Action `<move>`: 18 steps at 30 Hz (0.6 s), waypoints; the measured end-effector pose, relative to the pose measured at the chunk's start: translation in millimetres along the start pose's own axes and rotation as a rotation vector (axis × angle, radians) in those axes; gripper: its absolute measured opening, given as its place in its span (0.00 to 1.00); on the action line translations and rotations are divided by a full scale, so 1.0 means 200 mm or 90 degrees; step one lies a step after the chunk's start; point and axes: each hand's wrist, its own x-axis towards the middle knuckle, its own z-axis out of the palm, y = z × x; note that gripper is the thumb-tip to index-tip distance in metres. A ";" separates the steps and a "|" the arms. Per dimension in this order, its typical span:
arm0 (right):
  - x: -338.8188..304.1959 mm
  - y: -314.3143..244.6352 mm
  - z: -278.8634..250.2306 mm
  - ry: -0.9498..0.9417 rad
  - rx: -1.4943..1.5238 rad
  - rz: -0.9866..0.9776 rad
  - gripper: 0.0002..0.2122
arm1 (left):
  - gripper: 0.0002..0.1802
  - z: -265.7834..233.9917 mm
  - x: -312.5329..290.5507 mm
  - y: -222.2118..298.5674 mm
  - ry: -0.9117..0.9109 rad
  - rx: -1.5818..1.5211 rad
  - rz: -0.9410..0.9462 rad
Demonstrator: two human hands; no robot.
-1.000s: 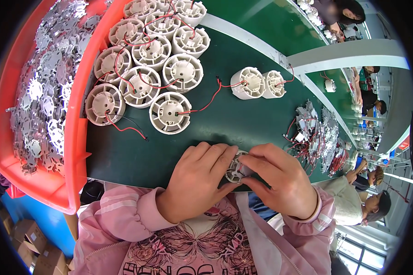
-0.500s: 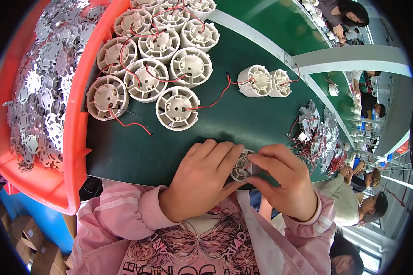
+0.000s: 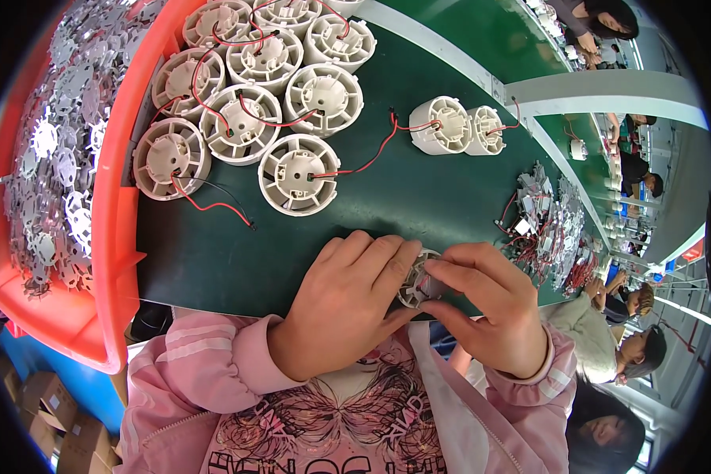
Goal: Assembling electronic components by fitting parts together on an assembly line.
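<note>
Just above the table's near edge, my left hand (image 3: pixel 346 294) is closed around a small round white plastic housing (image 3: pixel 411 291) with ribs inside. Its open face is tilted toward my right hand. From the other side, my right hand (image 3: pixel 494 304) is closed with thumb and forefinger at the housing's rim. Something reddish, maybe a wire, shows inside; whether the right fingertips also pinch a small part is hidden. The nearest finished-looking piece is a white ribbed housing (image 3: pixel 299 188) with a red and black wire, standing on the green tabletop (image 3: pixel 387 205).
Several similar wired housings (image 3: pixel 241 126) cluster at the far left, and two more housings (image 3: pixel 441 126) stand farther right. A red bin (image 3: pixel 118 261) of flat silvery metal plates borders the left. At right lies a heap of metal parts and red wires (image 3: pixel 541 229). Co-workers sit along the right.
The view has shifted a little, so the housings and bin appear slightly farther left. Both hands keep their grip, and the held housing has tilted slightly.
</note>
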 end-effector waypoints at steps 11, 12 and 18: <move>-0.03 -0.07 0.04 0.015 -0.046 0.065 0.20 | 0.36 0.00 -0.01 0.01 -0.005 0.007 0.009; -0.03 -0.06 0.04 0.015 -0.045 0.067 0.20 | 0.36 0.00 -0.01 0.01 -0.008 0.005 0.009; -0.01 -0.02 0.01 -0.025 -0.041 0.015 0.21 | 0.33 0.00 0.00 0.00 -0.023 -0.002 0.005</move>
